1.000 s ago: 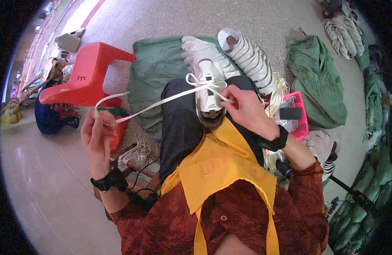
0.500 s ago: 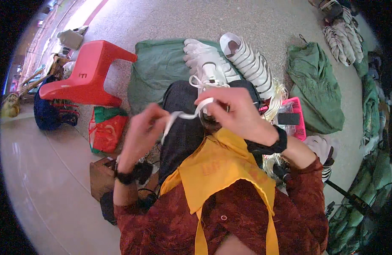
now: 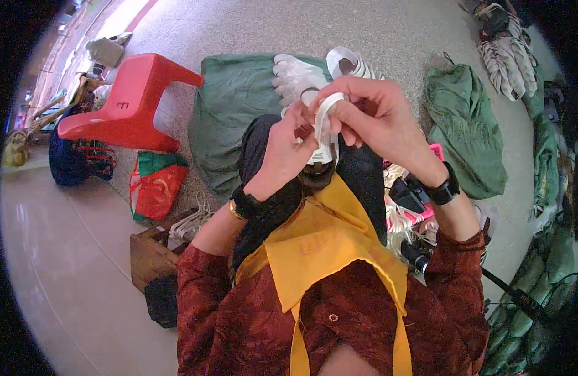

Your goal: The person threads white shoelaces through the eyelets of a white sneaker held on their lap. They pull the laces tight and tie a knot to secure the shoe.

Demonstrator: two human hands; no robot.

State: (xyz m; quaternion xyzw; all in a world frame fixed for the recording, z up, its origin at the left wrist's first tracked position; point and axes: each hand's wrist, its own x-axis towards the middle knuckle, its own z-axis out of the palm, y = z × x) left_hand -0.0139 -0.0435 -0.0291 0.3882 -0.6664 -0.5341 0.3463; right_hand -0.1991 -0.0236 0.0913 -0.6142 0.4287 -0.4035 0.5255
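A white shoe (image 3: pixel 323 152) stands between my knees, partly covered by my hands. My right hand (image 3: pixel 383 119) pinches a flat white shoelace (image 3: pixel 321 116), which loops over its thumb and finger. My left hand (image 3: pixel 284 150) is close beside it, with its bent fingers closed at the hanging part of the lace; its fingertips are partly hidden. Beyond my hands lies a fanned row of white shoe pieces (image 3: pixel 295 75) on a green cloth (image 3: pixel 229 100). Another nested stack of white shoe pieces (image 3: pixel 340 61) is partly behind my right hand.
To the left stand a red plastic stool (image 3: pixel 129 103), a red and green bag (image 3: pixel 157 188) and a wooden box (image 3: pixel 150 254) with white laces. On the right are a pink basket (image 3: pixel 436 150), more laces (image 3: pixel 398 219) and a green sack (image 3: pixel 467 131).
Both hands have come together farther forward over the shoe. My left hand moved right and away from me; my right hand moved up and right. The lace, stretched between them before, now loops downward.
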